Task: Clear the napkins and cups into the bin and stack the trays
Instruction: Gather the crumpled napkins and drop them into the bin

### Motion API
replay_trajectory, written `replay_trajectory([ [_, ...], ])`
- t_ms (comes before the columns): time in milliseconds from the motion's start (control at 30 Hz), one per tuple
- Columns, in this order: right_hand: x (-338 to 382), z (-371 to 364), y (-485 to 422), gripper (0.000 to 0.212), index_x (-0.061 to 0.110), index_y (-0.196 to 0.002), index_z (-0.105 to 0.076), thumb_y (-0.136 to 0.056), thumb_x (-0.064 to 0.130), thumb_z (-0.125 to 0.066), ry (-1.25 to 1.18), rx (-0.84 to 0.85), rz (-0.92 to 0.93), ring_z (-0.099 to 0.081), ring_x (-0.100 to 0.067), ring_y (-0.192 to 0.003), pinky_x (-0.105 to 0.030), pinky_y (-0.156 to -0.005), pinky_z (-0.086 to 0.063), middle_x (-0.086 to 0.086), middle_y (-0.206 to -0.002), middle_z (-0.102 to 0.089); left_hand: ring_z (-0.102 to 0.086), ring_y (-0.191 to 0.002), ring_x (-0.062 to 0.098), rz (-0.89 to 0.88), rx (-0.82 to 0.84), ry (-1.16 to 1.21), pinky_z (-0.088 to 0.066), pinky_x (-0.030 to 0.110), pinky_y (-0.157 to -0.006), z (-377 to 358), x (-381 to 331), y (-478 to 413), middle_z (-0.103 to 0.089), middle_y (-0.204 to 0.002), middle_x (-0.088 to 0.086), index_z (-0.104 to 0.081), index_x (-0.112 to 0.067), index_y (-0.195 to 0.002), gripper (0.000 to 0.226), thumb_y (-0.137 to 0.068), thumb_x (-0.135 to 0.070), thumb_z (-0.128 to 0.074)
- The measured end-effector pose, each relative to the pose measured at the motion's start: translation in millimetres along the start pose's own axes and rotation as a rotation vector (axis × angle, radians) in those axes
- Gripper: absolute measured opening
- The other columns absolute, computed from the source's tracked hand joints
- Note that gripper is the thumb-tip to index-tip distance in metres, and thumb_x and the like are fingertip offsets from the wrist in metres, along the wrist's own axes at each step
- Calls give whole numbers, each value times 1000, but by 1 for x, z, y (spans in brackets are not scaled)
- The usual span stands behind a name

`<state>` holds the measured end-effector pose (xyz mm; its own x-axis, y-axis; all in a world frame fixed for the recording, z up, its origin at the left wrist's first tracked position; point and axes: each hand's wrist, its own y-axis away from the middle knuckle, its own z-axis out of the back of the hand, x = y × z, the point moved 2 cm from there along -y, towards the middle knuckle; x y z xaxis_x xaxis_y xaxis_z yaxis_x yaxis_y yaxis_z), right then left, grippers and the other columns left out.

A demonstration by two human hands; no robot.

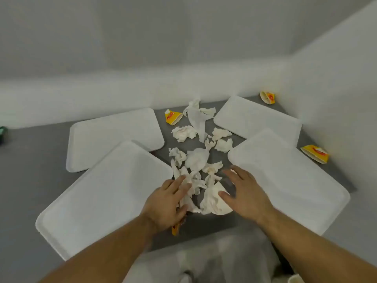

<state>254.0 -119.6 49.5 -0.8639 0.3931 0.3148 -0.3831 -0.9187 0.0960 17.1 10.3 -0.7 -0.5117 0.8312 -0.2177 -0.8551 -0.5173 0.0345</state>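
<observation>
Several crumpled white napkins (196, 158) lie heaped on the grey table between four white trays: back left (114, 137), front left (102, 201), back right (257, 119) and front right (291, 180). Crushed yellow cups lie by the back-left tray (173, 117), in the far corner (267, 97) and at the right wall (315, 153). My left hand (169, 201) rests with straight fingers on the nearest napkins; a bit of yellow cup (175, 229) shows under its wrist. My right hand (242, 193) hovers with spread fingers, its thumb at a white cup (221, 203) lying on its side.
White walls close off the table at the back and right. A dark green object (3, 133) sits at the far left edge. A white cup rim (295, 279) shows at the bottom right. Grey cloth (204, 262) lies below the near table edge.
</observation>
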Motion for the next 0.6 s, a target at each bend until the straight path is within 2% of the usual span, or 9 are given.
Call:
replay_trajectory([
  [100, 1, -21, -4, 85, 41, -159, -17, -84, 77, -38, 84, 69, -62, -14, -26, -156, -44, -122, -28, 4, -171, -11, -36, -143, 27, -11, 4, -42, -50, 44, -103, -4, 0, -12, -20, -170, -2, -20, -36, -158, 71, -96, -68, -30],
  [200, 5, -41, -10, 89, 44, -159, 1, -83, 78, -29, 115, 70, -82, -2, -27, -158, -56, -120, -28, 6, -172, 4, -37, -141, 30, -65, -9, -78, -50, 47, -101, -12, 0, -23, -24, -167, 2, -23, -34, -156, 73, -94, -69, -35],
  [367, 10, -63, -29, 81, 50, -155, 15, -87, 80, -19, 130, 96, -154, 6, -27, -158, -64, -119, -19, 10, -171, 13, -34, -144, 29, -114, 32, -116, -47, 47, -105, -22, 6, -37, -27, -167, 2, -25, -34, -156, 70, -94, -65, -34],
  [467, 8, -79, -31, 76, 48, -157, 7, -89, 76, -12, 116, 104, -181, 5, -26, -158, -64, -121, -11, 7, -172, 5, -36, -143, 28, -119, 28, -105, -47, 45, -106, -28, 11, -41, -33, -163, 2, -29, -34, -154, 62, -98, -61, -33],
  [533, 4, -86, -28, 68, 45, -157, -15, -94, 70, -16, 97, 61, -177, -3, -24, -158, -60, -123, -11, 5, -171, -11, -45, -134, 27, -125, -22, -88, -52, 42, -99, -30, 13, -43, -44, -153, 2, -39, -31, -149, 55, -99, -54, -38],
  [600, 2, -89, -23, 57, 38, -148, -40, -99, 63, -27, 70, -30, -130, -19, -22, -155, -54, -124, -17, 5, -164, -32, -52, -121, 26, -137, -81, -62, -55, 40, -91, -31, 13, -44, -53, -139, 3, -48, -27, -143, 48, -100, -45, -46],
])
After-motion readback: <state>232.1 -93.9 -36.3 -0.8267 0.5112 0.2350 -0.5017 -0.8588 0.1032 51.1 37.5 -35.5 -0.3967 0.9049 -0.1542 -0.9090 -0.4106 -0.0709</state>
